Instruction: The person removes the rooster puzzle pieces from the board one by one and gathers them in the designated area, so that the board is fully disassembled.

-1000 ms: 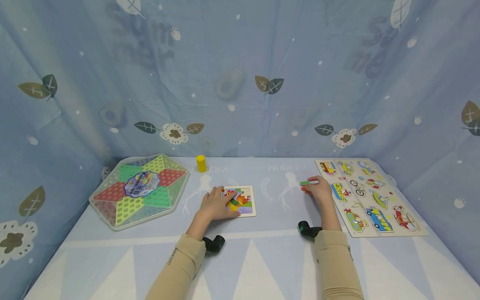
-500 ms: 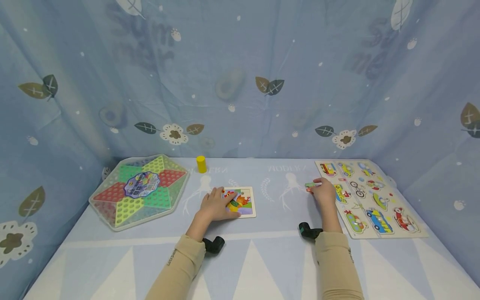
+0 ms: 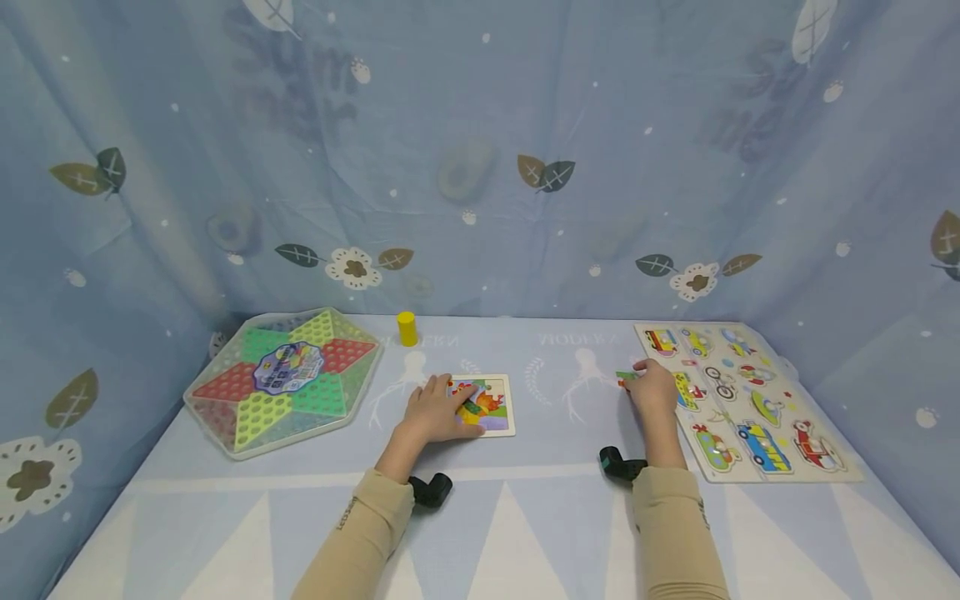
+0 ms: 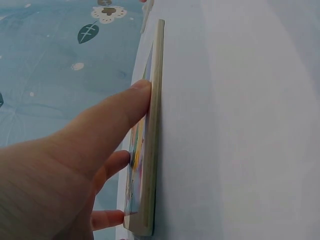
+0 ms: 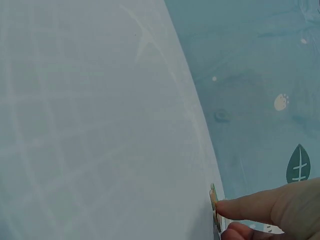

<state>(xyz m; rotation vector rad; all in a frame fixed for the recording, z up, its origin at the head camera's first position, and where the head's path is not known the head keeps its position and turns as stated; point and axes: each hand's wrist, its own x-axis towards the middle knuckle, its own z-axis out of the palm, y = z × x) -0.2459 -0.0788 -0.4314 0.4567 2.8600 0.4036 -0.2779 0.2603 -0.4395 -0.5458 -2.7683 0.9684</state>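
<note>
My left hand (image 3: 437, 410) lies over the left side of a small framed picture puzzle (image 3: 497, 406), fingers spread. The left wrist view has the thumb on the front rim of its pale wooden frame (image 4: 153, 130), with other fingertips at the picture's side. Part of the picture is hidden under the hand. Off to the right, my right hand (image 3: 651, 389) pinches a small green and red puzzle piece (image 3: 624, 377) close over the table. In the right wrist view the thumb presses the face of this thin piece (image 5: 214, 202), seen nearly edge-on.
A wooden vehicle puzzle board (image 3: 765, 467) lies right beside the right hand. On the left is a hexagonal Chinese checkers board (image 3: 288, 379). A yellow cylinder (image 3: 407, 329) stands near the back. A patterned blue curtain (image 3: 480, 167) hangs behind the table.
My right hand has moved slightly right and nearer with the puzzle piece, and the fingers now cover more of it. The left hand stays on the framed puzzle. The head view shifts a little.
</note>
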